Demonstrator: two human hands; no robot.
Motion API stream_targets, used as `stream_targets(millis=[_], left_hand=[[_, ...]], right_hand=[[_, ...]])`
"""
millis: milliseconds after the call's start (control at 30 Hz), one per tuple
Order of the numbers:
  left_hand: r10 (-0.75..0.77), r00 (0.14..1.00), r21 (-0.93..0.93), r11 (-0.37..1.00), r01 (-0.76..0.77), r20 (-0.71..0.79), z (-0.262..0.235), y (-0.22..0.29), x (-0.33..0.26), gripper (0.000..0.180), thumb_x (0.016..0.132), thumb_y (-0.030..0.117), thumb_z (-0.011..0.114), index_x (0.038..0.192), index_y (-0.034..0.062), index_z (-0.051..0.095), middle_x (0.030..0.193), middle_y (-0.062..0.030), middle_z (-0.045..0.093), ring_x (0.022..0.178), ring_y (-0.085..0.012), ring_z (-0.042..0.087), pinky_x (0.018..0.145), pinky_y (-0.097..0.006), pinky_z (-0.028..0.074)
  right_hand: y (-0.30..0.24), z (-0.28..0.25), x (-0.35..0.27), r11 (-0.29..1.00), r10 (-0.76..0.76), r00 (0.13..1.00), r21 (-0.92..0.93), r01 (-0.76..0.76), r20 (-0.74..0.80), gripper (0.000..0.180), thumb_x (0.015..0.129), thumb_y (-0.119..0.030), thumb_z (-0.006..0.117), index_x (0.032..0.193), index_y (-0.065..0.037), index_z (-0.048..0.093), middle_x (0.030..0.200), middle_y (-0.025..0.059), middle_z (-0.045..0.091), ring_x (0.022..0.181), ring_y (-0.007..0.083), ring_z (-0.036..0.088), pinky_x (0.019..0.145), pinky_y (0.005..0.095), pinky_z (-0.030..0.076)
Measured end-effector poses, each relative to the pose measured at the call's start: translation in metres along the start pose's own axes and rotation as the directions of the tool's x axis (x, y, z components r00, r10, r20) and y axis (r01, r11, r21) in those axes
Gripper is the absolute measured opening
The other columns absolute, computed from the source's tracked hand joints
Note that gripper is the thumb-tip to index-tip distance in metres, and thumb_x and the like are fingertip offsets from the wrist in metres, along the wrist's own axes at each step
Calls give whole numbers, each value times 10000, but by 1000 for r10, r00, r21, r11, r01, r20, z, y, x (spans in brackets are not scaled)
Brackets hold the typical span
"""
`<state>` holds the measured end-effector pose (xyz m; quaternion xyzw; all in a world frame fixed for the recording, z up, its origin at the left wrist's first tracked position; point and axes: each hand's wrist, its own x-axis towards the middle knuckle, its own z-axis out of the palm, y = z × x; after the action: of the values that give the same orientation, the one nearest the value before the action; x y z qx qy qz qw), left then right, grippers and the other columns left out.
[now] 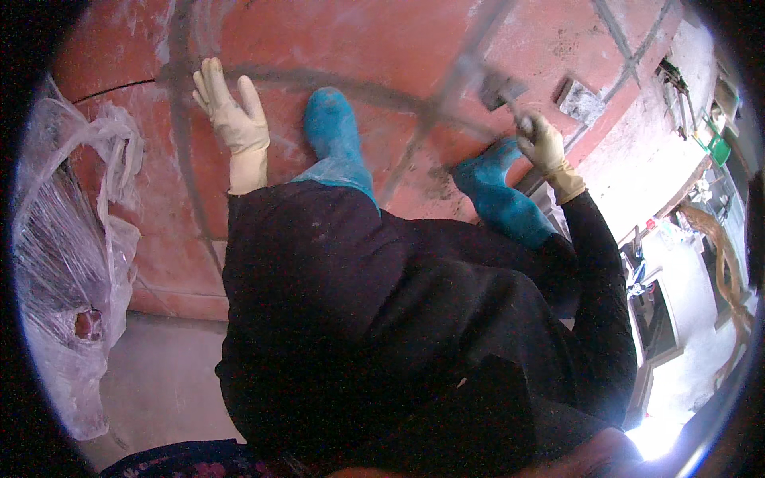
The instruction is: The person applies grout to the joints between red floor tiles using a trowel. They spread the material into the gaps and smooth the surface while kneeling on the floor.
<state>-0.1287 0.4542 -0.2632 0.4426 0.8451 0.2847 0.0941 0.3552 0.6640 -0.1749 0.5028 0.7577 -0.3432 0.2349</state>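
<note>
Down over my knees, my right hand [543, 143] is gripping a small trowel [500, 89] by its handle, fingers wrapped tight; it looks stiff, light, gritty. My left hand [233, 111] is pressing flat, fingers spread, on the red tiled floor [335, 40]

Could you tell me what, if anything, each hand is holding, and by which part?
The right hand grips a trowel by its handle. The left hand holds nothing, resting flat on the red tiles.

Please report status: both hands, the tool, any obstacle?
Left hand flat on red tiles, open. Right hand grips trowel at grout line. Blue boots close by.
</note>
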Motion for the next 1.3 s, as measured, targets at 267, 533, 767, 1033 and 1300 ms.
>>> stream_targets(millis=[267,533,767,1033,1300], left_hand=[[11,1000,32,999,-11,9,-11,16,-9,574,994,281,536,1479,13,386,1524,-193,409,1466,-423,265,1199,-559,134],[19,998,44,999,-17,-55,-15,29,-19,568,991,266,540,1482,26,387,1523,-195,410,1466,-426,261,1201,-554,125],[-9,998,57,998,13,-57,-14,27,-27,576,987,284,557,1475,25,396,1530,-213,393,1463,-436,258,1204,-554,123],[-215,971,173,957,231,-109,-8,-34,-40,590,990,333,533,1471,20,394,1525,-218,398,1449,-432,286,1203,-552,146],[-529,828,303,770,561,-187,-61,-78,-136,622,994,384,505,1507,62,364,1557,-187,364,1473,-372,265,1215,-502,150]], right_hand=[[13,5,12,826,-391,852,-275,492,349,383,923,-386,616,1243,-176,616,993,117,685,863,355,685,718,459,555],[-17,8,34,910,-373,908,-116,398,188,413,953,-421,590,1286,-177,595,1010,162,702,915,386,676,750,470,547],[-95,23,40,948,-307,936,-32,317,173,409,961,-429,590,1271,-163,595,1016,180,710,937,399,671,768,484,543],[-163,12,77,933,-343,939,119,340,3,411,943,-374,634,1265,-121,604,1073,165,707,985,331,692,828,402,544],[-213,-18,151,846,-527,845,42,532,-96,415,919,-295,676,1292,-129,603,1086,144,706,988,289,697,830,380,531]])
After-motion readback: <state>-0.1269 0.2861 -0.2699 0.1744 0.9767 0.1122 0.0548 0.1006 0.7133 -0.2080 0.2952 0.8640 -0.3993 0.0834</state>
